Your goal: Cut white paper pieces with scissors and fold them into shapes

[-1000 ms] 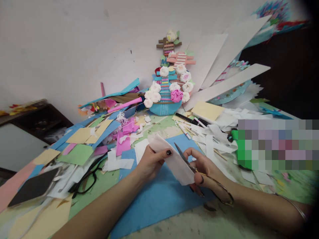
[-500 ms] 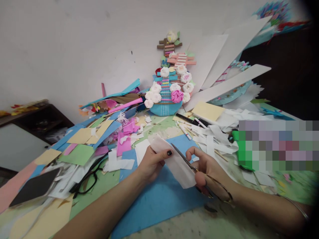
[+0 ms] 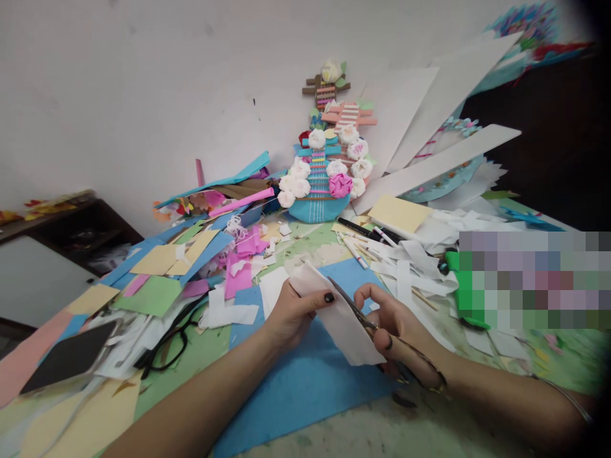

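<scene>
My left hand (image 3: 291, 315) pinches a folded piece of white tissue paper (image 3: 341, 321) at its upper left edge, thumb on top. My right hand (image 3: 398, 334) is closed round the handles of a pair of scissors (image 3: 356, 308), whose blades lie across the right edge of the tissue paper. Both hands hover over a large blue paper sheet (image 3: 305, 381) on the table.
Paper scraps in pink, yellow, blue, green and white litter the table. Black-rimmed glasses (image 3: 165, 343) and a dark phone (image 3: 67, 359) lie at the left. A blue paper basket with paper flowers (image 3: 317, 181) stands by the wall. Pens (image 3: 363, 235) lie behind the hands.
The scissor blades have closed further into the tissue paper's right edge. Both hands have shifted slightly to the right.
</scene>
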Demonstrator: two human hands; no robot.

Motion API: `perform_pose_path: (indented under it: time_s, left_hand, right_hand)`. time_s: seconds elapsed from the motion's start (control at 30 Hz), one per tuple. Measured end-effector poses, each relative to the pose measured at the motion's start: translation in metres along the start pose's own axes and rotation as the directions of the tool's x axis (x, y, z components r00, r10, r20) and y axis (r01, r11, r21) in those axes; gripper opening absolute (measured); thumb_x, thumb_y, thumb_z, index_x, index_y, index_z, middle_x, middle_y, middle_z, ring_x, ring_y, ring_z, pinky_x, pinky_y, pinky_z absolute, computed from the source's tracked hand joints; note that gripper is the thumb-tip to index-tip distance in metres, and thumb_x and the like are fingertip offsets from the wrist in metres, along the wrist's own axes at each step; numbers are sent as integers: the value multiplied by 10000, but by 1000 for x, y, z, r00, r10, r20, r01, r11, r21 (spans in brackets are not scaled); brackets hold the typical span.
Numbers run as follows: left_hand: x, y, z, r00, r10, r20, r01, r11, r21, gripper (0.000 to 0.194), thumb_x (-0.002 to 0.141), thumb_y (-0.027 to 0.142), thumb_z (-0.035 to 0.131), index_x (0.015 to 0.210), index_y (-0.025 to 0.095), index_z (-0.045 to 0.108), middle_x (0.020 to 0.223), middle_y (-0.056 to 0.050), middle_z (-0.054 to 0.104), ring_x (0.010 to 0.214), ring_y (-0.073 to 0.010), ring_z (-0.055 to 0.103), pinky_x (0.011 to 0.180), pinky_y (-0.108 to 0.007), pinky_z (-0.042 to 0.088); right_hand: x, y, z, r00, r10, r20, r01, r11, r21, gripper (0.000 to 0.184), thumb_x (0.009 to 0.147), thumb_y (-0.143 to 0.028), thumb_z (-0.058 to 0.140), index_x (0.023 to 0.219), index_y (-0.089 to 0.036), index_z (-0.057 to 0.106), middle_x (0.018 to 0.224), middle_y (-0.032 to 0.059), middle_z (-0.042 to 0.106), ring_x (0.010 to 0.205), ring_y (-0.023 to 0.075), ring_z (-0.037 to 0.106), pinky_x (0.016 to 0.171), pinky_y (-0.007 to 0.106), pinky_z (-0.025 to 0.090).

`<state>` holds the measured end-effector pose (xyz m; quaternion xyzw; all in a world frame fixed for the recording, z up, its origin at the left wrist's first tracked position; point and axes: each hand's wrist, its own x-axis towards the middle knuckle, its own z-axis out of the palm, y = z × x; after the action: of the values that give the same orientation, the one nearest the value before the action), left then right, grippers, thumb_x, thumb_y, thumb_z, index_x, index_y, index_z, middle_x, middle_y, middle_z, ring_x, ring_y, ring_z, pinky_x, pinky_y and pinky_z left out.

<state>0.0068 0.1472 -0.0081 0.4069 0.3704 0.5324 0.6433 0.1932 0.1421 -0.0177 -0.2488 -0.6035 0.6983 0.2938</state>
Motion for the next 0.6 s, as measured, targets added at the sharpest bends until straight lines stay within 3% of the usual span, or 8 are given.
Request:
perform_pose_path:
  time_s: [0.2, 0.47, 0.6]
  left_hand:
    - [-2, -3, 1, 999, 22, 48, -24, 999, 37, 252, 574, 265, 814, 725, 97, 703, 673, -59, 685, 578, -157, 621, 572, -253, 507]
    - [-2, -7, 1, 995, 59, 80, -66, 995, 78, 269, 600, 274, 806, 766, 100, 685, 736, -69, 690, 614, -166, 624, 610, -277, 508]
    - [2, 2, -1, 986, 165, 28, -166, 985, 50, 492, 552, 228, 836, 983, 167, 605, 851, -55, 683, 749, -198, 643, 684, -305, 517]
  right_hand:
    - [1, 7, -2, 997, -67, 31, 66, 997, 46, 627, 705, -711, 600, 1013, -233, 334, 585, -90, 425, 413, 50, 387, 373, 134, 289]
    - [0, 4, -2, 999, -39, 22, 38, 998, 59, 653, 689, -707, 619, 1043, -242, 329, 621, -75, 424, 446, 70, 394, 401, 166, 338]
    - [0, -3, -1, 999, -36, -2, 36, 996, 86, 674, 656, -721, 634, 1028, -242, 340, 637, -44, 478, 489, 108, 456, 417, 191, 358]
